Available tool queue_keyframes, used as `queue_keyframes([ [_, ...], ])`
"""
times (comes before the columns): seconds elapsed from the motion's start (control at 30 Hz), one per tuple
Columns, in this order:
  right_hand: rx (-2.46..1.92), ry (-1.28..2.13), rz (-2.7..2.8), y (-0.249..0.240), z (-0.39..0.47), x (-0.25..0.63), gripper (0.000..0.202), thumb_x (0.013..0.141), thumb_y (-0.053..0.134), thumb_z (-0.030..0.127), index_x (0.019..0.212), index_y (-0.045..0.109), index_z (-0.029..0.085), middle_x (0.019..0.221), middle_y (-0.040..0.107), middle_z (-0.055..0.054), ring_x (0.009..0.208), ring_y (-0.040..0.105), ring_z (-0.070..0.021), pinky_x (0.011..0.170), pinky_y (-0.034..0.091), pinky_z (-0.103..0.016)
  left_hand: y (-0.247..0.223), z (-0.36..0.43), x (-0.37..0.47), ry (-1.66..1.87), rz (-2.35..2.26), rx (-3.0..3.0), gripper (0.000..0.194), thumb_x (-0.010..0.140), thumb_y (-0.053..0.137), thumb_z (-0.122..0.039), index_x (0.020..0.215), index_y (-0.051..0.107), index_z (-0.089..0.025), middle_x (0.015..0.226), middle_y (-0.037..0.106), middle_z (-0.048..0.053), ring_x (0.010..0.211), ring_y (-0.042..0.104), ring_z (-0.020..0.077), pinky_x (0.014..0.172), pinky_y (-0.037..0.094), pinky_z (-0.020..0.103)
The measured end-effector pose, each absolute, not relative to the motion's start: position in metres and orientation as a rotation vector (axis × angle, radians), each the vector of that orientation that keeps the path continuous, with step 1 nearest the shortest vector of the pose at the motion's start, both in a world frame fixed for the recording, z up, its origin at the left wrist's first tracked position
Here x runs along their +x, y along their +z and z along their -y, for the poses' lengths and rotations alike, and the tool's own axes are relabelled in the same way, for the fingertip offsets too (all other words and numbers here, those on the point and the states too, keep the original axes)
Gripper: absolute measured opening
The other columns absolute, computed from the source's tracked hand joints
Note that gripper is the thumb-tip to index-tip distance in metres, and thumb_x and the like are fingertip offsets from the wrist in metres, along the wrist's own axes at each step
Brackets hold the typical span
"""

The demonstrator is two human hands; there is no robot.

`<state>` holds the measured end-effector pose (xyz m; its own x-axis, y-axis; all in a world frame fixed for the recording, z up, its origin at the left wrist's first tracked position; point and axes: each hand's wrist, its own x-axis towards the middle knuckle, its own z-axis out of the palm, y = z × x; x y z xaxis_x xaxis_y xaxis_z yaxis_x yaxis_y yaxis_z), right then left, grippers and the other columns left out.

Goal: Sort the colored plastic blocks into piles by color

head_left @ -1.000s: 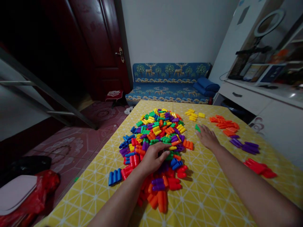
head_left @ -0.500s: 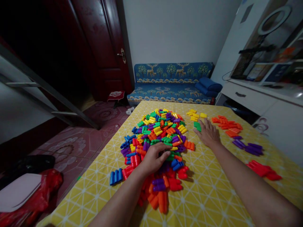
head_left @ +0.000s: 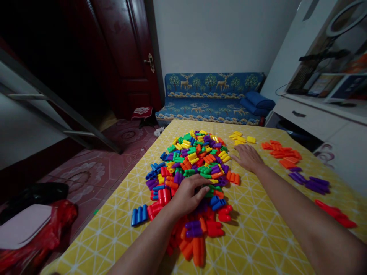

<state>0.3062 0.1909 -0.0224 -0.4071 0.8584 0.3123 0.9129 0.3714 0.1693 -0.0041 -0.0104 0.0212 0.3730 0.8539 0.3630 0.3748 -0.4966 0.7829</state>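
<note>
A heap of plastic building blocks (head_left: 186, 156), each like short tubes joined side by side, lies on the yellow patterned tablecloth (head_left: 255, 229). They are red, orange, yellow, green, blue and purple. My left hand (head_left: 190, 193) rests on the near part of the heap, thumb apart from the bent fingers; its fingertips are by a yellow block (head_left: 213, 181). My right hand (head_left: 248, 157) is low over the cloth just right of the heap, fingers stretched toward it and thumb apart. Whatever lies under its palm is hidden.
Along the right are separate groups of yellow blocks (head_left: 237, 137), orange blocks (head_left: 282, 152), purple blocks (head_left: 311, 182) and red blocks (head_left: 335, 214). A blue sofa (head_left: 212, 101) stands behind the table, a white cabinet (head_left: 315, 122) at right, a metal ladder (head_left: 80, 114) at left.
My right hand has shifted left toward the heap, and the green block beside its fingers is out of sight. My left hand stays on the heap. The view has turned slightly.
</note>
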Motion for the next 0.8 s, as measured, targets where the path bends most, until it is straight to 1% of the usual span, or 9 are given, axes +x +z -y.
queue_keyframes([
  [0.07,-1.639,-0.411,2.443,-0.023,-0.195,0.306,0.063,0.096,0.036,0.057,0.136,0.051,0.012,0.137,0.055,-0.02,0.126,0.049,-0.0315,0.106,0.035,-0.049,0.022,0.011,-0.005,1.027,-1.057,2.045,0.029,0.096,0.053,-0.03,0.112,0.072,-0.017,0.103,0.069,0.01,0.095,0.065,0.0205,0.085,0.049,0.03],
  [0.17,-1.755,-0.33,2.394,-0.027,-0.199,0.306,0.07,0.095,0.03,0.063,0.148,0.039,0.018,0.155,0.038,-0.016,0.138,0.038,-0.0328,0.109,0.031,-0.057,0.023,0.011,-0.005,1.016,-1.058,2.044,0.029,0.096,0.052,-0.03,0.114,0.071,-0.017,0.103,0.069,0.01,0.095,0.064,0.0206,0.085,0.049,0.03],
  [0.23,-1.814,-0.283,2.371,-0.029,-0.199,0.307,0.07,0.095,0.027,0.064,0.148,0.039,0.02,0.159,0.032,-0.014,0.142,0.033,-0.0322,0.109,0.031,-0.059,0.023,0.011,-0.005,1.014,-1.058,2.045,0.029,0.096,0.052,-0.03,0.114,0.071,-0.018,0.103,0.069,0.01,0.095,0.064,0.0208,0.084,0.049,0.031],
  [0.37,-1.849,-0.238,2.349,-0.031,-0.194,0.308,0.061,0.098,0.027,0.054,0.144,0.046,0.019,0.156,0.039,-0.012,0.142,0.035,-0.0286,0.112,0.031,-0.054,0.023,0.012,-0.004,1.024,-1.059,2.049,0.028,0.096,0.053,-0.03,0.112,0.072,-0.017,0.101,0.069,0.01,0.093,0.065,0.0203,0.083,0.05,0.03],
  [0.53,-1.819,-0.236,2.1,-0.022,-0.173,0.299,0.057,0.097,0.034,0.05,0.143,0.045,0.018,0.157,0.036,-0.014,0.145,0.029,-0.0325,0.115,0.016,-0.066,0.022,0.01,-0.004,1.069,-1.051,2.062,0.028,0.096,0.053,-0.031,0.109,0.073,-0.016,0.1,0.07,0.01,0.093,0.066,0.0202,0.082,0.05,0.03],
  [0.6,-1.659,-0.2,1.913,-0.016,-0.155,0.287,0.054,0.097,0.034,0.046,0.139,0.048,0.015,0.153,0.041,-0.017,0.143,0.033,-0.0312,0.115,0.022,-0.061,0.022,0.009,-0.004,1.095,-1.039,2.067,0.028,0.096,0.053,-0.031,0.108,0.073,-0.015,0.098,0.07,0.01,0.092,0.066,0.0201,0.081,0.051,0.029],
  [0.67,-1.439,-0.117,1.762,-0.01,-0.131,0.269,0.05,0.096,0.036,0.043,0.132,0.054,0.014,0.142,0.052,-0.019,0.135,0.044,-0.0287,0.112,0.033,-0.052,0.022,0.009,-0.003,1.108,-1.03,2.076,0.028,0.095,0.054,-0.031,0.107,0.073,-0.014,0.097,0.071,0.01,0.09,0.067,0.0198,0.08,0.051,0.029],
  [0.73,-1.262,0.007,1.697,-0.005,-0.101,0.248,0.043,0.093,0.043,0.04,0.125,0.059,0.015,0.129,0.061,-0.018,0.124,0.055,-0.0268,0.106,0.043,-0.046,0.022,0.009,-0.002,1.128,-1.034,2.085,0.026,0.095,0.054,-0.03,0.105,0.073,-0.015,0.097,0.072,0.01,0.089,0.067,0.0196,0.079,0.052,0.029],
  [0.8,-1.176,0.137,1.731,0.0,-0.072,0.227,0.035,0.09,0.05,0.035,0.118,0.063,0.018,0.118,0.067,-0.013,0.113,0.061,-0.025,0.1,0.048,-0.043,0.021,0.01,-0.002,1.173,-1.056,2.093,0.025,0.095,0.054,-0.029,0.105,0.073,-0.016,0.096,0.073,0.009,0.088,0.068,0.0192,0.079,0.052,0.029],
])
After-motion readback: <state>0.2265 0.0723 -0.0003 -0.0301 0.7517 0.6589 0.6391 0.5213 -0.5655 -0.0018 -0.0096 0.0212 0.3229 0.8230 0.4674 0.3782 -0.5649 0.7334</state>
